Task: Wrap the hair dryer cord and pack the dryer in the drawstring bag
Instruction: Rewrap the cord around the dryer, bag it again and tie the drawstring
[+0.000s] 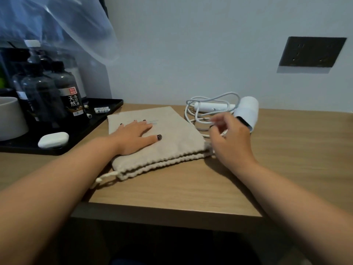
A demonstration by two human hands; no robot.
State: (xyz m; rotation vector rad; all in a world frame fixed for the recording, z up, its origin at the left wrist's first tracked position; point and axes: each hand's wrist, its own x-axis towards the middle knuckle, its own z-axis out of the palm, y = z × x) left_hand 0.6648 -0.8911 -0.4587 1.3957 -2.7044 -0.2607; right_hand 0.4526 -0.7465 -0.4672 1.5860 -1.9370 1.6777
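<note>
A beige drawstring bag lies flat on the wooden desk, its gathered mouth toward me and its cord ends trailing at the near left. My left hand rests flat on the bag with straight fingers. A white hair dryer lies behind the bag at the right, its handle pointing left. Its white cord sprawls in loose loops beside it. My right hand hovers blurred over the cord near the bag's right corner, fingers loosely curled; whether it holds the cord is unclear.
A black tray at the left carries dark bottles, a white cup and a white oval case. A dark wall socket sits on the wall at the upper right. The desk's front edge runs close to me.
</note>
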